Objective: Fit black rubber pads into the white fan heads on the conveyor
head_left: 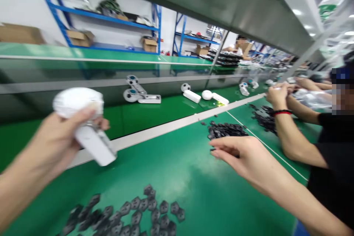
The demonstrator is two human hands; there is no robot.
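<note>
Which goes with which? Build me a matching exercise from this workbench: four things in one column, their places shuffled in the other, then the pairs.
Things
1. white handheld fan
2. right hand
3. black and red wristband
4. cluster of dark grey parts

Places
A. around a co-worker's wrist
B. on the green mat, nearest the camera
C. gripped in the left hand
D. open, stretched toward the heap of black parts

Pairs: 1-C, 2-D, 3-A, 4-B
</note>
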